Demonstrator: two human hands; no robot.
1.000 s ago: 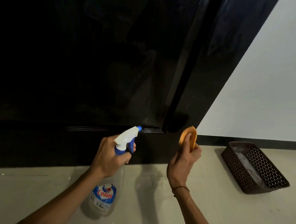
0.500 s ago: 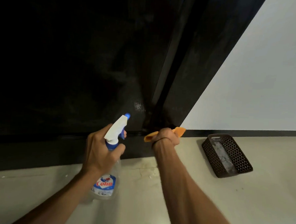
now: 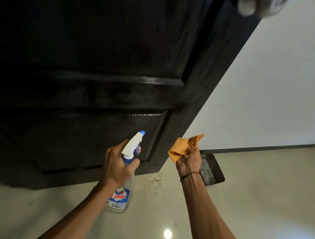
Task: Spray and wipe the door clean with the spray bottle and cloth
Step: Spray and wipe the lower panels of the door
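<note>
Orange cloth [image 3: 185, 147] sat bunched in the right hand [image 3: 190, 160], pinched between fingers and thumb just right of centre frame, held clear of the dark door [image 3: 101, 65]. The left hand [image 3: 118, 164] gripped the neck of the Colin spray bottle [image 3: 125, 174], nozzle aimed at the lower panel. The step looked like spraying between wipes; next, the cloth would need pressing flat onto the wetted panel. The door's free edge ran diagonally from upper right, with a blurred knob [image 3: 247, 4] there. Open floor [image 3: 258, 197] lay to the right, apart from a brown perforated basket [image 3: 213, 169] beside the skirting.
</note>
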